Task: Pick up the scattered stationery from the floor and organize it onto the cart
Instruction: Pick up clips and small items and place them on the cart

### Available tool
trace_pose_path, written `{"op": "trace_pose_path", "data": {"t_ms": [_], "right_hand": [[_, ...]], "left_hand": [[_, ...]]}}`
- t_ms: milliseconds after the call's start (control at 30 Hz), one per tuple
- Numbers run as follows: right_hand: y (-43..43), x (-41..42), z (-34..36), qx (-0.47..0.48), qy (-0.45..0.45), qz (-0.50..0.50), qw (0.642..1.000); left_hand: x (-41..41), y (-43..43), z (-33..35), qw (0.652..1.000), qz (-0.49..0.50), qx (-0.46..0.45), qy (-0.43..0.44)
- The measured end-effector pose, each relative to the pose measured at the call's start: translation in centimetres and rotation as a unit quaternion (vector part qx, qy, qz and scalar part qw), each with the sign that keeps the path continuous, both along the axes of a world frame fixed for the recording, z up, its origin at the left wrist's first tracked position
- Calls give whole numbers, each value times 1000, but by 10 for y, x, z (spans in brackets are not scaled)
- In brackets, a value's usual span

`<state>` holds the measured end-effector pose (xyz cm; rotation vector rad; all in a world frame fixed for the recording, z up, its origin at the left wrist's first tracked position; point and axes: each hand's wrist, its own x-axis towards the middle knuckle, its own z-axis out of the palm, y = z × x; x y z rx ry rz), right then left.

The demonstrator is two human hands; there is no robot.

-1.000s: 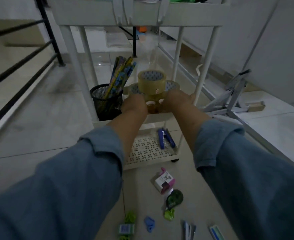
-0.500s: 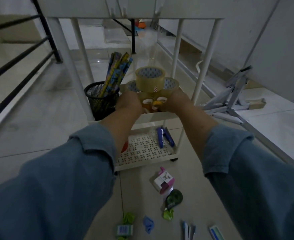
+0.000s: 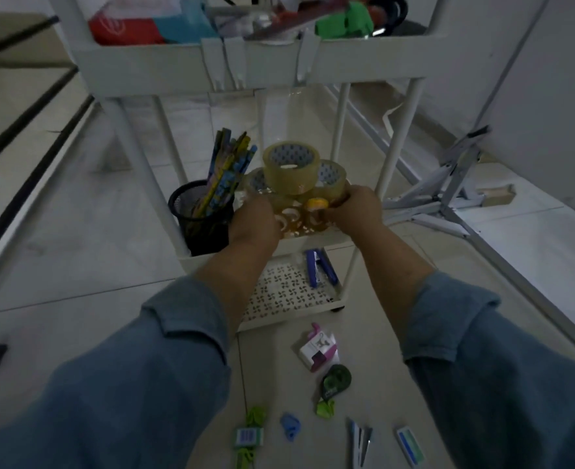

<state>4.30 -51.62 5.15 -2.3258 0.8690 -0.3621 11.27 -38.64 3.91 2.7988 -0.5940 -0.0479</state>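
Entry: tape rolls [image 3: 291, 174], stacked on cart [image 3: 191, 262] middle shelf. Right hand [image 3: 357, 211] fingers pinched small yellow roll [image 3: 316, 204]; left hand [image 3: 254, 221] grip could not be told. Next, probably: seat it, then fetch correction tape [image 3: 335, 380] off the floor [image 3: 76, 265].

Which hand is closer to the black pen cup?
Left. The left hand is just beside the cup; the right hand lies beyond the tape rolls.

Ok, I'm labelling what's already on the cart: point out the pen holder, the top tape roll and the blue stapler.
pen holder [image 3: 208, 231], head view, mesh wall.
top tape roll [image 3: 289, 181], head view, outer side.
blue stapler [image 3: 312, 270], head view, middle of body.
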Motion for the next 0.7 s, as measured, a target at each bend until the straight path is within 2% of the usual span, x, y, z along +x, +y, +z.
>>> {"op": "trace_pose_path", "data": {"t_ms": [133, 367, 500, 600, 700], "right_hand": [[5, -2, 4, 101, -18, -34, 994], [8, -4, 16, 229, 10, -54, 972], [7, -12, 18, 279, 27, -97, 955], [10, -17, 18, 365, -17, -141, 920], [12, -19, 18, 396, -56, -163, 902]], "left_hand": [[1, 2, 12, 1000, 15, 9, 20], [-9, -3, 34, 986, 99, -8, 134], [-20, 2, 47, 965, 155, -103, 184], [-22, 4, 49, 936, 206, -194, 210], [-26, 0, 53, 906, 249, -251, 231]]}}
